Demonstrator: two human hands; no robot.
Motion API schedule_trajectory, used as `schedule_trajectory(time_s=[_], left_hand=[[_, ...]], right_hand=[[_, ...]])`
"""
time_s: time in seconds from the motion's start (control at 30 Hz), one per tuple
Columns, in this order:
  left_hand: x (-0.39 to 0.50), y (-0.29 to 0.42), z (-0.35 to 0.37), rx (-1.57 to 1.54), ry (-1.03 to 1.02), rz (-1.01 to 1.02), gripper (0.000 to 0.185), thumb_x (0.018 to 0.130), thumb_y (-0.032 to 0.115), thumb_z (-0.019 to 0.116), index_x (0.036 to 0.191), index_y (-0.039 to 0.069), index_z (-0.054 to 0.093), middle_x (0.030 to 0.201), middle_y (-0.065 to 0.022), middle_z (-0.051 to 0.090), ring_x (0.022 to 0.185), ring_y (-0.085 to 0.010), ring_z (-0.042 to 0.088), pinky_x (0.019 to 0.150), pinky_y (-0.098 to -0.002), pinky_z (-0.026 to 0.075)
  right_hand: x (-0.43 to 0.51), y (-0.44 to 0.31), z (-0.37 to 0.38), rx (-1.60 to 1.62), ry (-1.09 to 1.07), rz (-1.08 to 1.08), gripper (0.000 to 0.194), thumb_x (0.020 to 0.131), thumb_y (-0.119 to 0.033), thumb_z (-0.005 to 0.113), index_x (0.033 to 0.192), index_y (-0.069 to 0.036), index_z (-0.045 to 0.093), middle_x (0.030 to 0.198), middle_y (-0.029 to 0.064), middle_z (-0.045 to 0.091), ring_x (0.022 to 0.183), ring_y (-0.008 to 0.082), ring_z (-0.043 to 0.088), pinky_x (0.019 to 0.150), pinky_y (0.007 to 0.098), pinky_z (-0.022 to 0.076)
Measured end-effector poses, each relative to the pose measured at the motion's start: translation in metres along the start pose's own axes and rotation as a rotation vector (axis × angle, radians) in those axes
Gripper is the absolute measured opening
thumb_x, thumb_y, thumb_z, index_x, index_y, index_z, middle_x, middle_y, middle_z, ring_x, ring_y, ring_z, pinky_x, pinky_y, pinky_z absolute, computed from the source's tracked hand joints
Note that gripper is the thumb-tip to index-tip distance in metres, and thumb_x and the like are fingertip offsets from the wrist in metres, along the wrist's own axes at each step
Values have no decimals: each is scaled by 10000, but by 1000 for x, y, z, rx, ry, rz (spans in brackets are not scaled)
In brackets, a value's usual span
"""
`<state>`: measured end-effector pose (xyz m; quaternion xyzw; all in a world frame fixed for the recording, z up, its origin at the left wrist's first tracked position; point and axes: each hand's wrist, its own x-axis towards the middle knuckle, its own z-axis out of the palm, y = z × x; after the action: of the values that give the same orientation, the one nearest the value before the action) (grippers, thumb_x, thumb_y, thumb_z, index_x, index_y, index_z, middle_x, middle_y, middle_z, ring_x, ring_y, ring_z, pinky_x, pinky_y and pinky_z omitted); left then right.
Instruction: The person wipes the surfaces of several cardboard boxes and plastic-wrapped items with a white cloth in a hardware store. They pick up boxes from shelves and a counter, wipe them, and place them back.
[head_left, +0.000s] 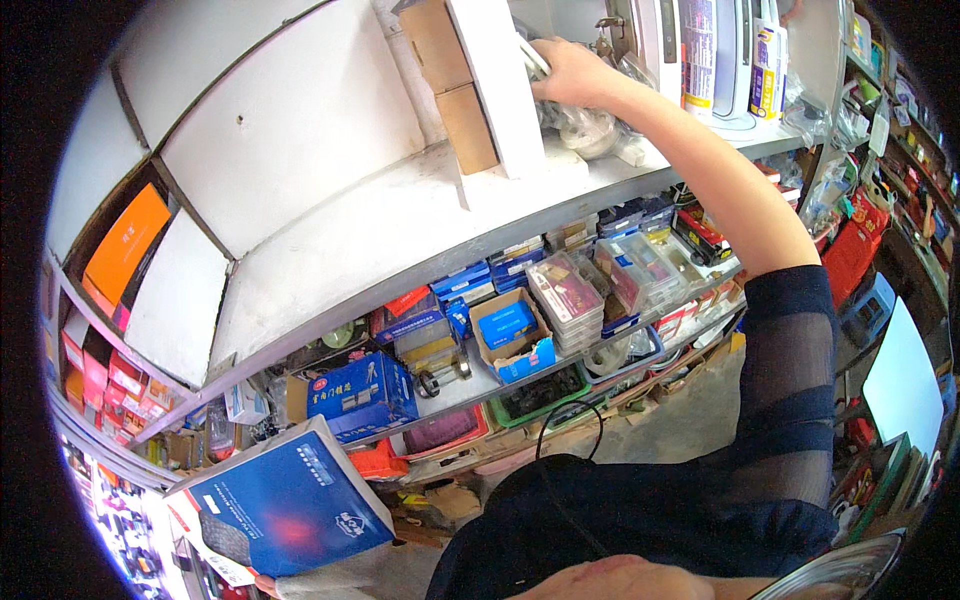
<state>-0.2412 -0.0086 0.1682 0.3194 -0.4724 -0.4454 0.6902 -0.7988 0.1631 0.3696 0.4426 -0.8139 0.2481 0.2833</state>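
Observation:
My right hand (574, 73) reaches to the top shelf, fingers closed around a thin white flat object (532, 57), whose kind I cannot tell. Just left of it stands a tall white panel or box (495, 90) beside brown cardboard boxes (450, 94). Plastic-wrapped items (591, 133) lie under the hand. At the lower left, a large blue printed box (292, 502) is tilted in front of the shelves. Fingertips of my left hand (265, 585) show at its bottom edge; the rest of that hand is hidden behind the box and grey material.
White cartridges with printed labels (766, 71) stand at the shelf's right. Lower shelves hold a blue lock box (361, 396), an open carton (514, 337), clear plastic cases (566, 296) and a green tray (540, 394). An orange box (127, 244) stands left. The metal shelf edge (450, 259) crosses below my right arm.

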Motion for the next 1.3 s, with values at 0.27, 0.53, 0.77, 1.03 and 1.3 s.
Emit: schedule_trajectory(time_s=[0.27,0.53,0.77,1.03,1.3], left_hand=[[6,-5,8,26,-24,6,562,713,227,450,1220,-11,492,1119,-109,576,989,-217,555,798,-337,452],[3,4,-9,16,8,21,570,658,142,446,1199,-25,506,1089,-96,595,961,-200,571,755,-316,461],[2,11,-12,-65,43,-3,586,609,69,443,1181,-37,519,1063,-84,611,935,-185,585,717,-299,468],[-5,7,31,-195,-73,-61,614,554,-15,439,1160,-51,534,1032,-71,629,907,-168,601,674,-279,477],[-34,-9,42,-133,-310,175,617,539,-38,606,1153,-51,549,1075,-83,641,981,-158,603,844,-273,478]], right_hand=[[5,11,15,-7,104,-12,634,741,-320,670,1296,-57,514,1194,259,534,1132,450,494,995,476,414],[-7,-16,-33,246,-23,-93,714,776,-271,730,1331,55,420,1310,232,493,1227,324,478,1026,406,399],[-72,-25,-13,531,538,-18,434,913,-193,576,1319,-50,517,1344,95,529,1265,218,462,1088,354,315],[-190,-120,10,687,260,-546,370,882,-111,568,1208,41,478,1156,238,564,1108,365,531,1007,501,373],[-243,-176,67,1219,-394,-373,264,815,-84,650,1047,18,575,1054,187,637,955,270,623,849,381,483]])
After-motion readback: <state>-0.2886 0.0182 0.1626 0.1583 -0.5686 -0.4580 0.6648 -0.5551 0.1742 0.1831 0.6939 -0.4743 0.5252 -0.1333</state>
